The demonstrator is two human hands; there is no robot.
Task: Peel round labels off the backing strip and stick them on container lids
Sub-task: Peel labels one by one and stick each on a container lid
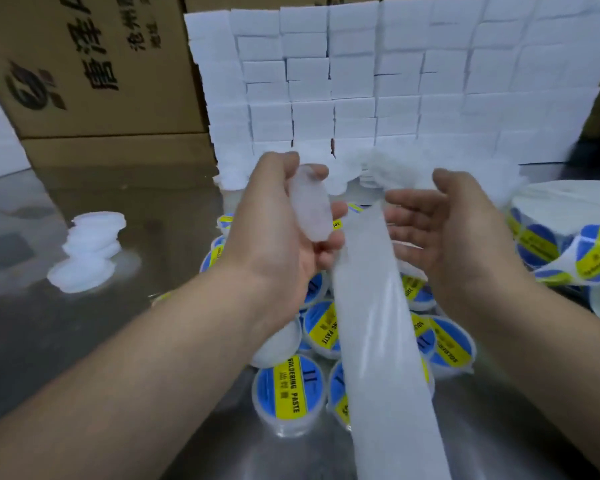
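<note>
The lid (310,209) is showing as a clear, frosted disc turned edge-on, bare of any label; the left hand (284,230) is gripping it between thumb and curled fingers, raised above the table (101,341); the right hand (444,230) is lying open with fingers loosely straight, holding nothing I can make out; its fingertips are sitting just beside the backing strip (378,341), though whether they are touching it I cannot tell; the strip, pale and glossy, is running up from the bottom edge between both hands; labelled containers (290,393), blue and yellow, are crowding together beneath; a roll of labels (561,244) is lying at the right edge; plain lids (90,247) are piling up well apart on the left, with bare steel around them; white boxes (378,81) are walling off the back.
</note>
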